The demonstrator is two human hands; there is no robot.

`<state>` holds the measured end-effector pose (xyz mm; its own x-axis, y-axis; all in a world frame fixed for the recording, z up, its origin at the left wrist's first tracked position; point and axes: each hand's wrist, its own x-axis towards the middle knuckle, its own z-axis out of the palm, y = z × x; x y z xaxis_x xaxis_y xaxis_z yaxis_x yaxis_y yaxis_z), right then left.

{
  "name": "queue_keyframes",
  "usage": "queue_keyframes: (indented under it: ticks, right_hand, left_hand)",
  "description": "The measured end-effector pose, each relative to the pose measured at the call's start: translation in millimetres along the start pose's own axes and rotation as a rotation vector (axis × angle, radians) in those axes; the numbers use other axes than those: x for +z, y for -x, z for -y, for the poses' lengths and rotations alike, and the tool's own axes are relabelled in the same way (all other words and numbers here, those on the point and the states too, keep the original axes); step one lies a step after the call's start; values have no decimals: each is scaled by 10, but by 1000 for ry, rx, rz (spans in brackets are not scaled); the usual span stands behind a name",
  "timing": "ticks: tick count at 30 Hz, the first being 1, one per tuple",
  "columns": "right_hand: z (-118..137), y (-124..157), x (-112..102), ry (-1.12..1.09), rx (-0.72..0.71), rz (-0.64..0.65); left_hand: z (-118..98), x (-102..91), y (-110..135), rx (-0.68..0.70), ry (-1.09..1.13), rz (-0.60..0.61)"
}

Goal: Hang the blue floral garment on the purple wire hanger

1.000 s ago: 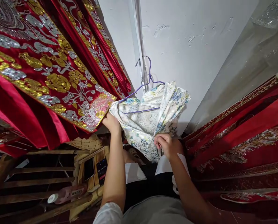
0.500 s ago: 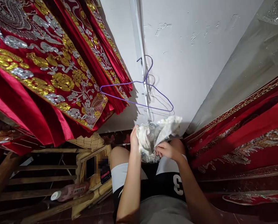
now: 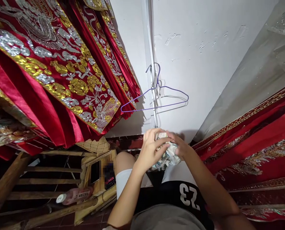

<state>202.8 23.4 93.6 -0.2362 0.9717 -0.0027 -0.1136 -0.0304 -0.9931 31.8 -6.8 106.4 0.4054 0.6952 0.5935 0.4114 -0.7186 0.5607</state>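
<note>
A bunched white cloth with a faint pattern [image 3: 171, 153] sits above my lap, between my knees. My left hand [image 3: 152, 147] curls over its left and top side, fingers bent against the fabric. From the right, my right hand [image 3: 179, 145] grips the cloth's upper right side. Both hands nearly meet at the top of the bundle. A purple wire hanger [image 3: 172, 104] hangs just beyond the hands, in front of the wall, with nothing on it.
Red sequined garments [image 3: 85, 84] hang at the left, and more red embroidered fabric [image 3: 257, 153] at the right. A bamboo chair [image 3: 48, 182] stands at the lower left, with a pink bottle [image 3: 75, 195] on it. Behind the hanger is a white wall [image 3: 192, 41].
The cloth was looser, with a flap sticking out to the upper right; now it is gathered into a compact bundle. My left hand has moved over its top. The hanger has swung and tilted differently.
</note>
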Motion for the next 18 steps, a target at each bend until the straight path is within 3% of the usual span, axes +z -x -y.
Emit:
queue_keyframes:
  ticks: [3, 5, 8, 10, 13, 16, 18]
  right_hand:
    - [207, -107, 2, -62, 231, 301]
    - [389, -182, -25, 31, 281, 474]
    - [694, -283, -98, 345, 163, 661]
    - [866, -345, -161, 487, 45, 701]
    - [987, -473, -274, 614, -155, 559]
    - [888, -698, -417, 704, -396, 207]
    - [712, -884, -516, 725, -477, 1]
  left_hand:
    - [249, -74, 11, -76, 221, 30]
    - [391, -81, 49, -131, 362, 91]
    - [504, -97, 98, -186, 459, 165]
    - [544, -156, 93, -238, 471, 182]
    - [658, -330, 40, -272, 237, 287]
    - [845, -548, 15, -280, -217, 502]
    - [946, -688, 39, -334, -468, 594]
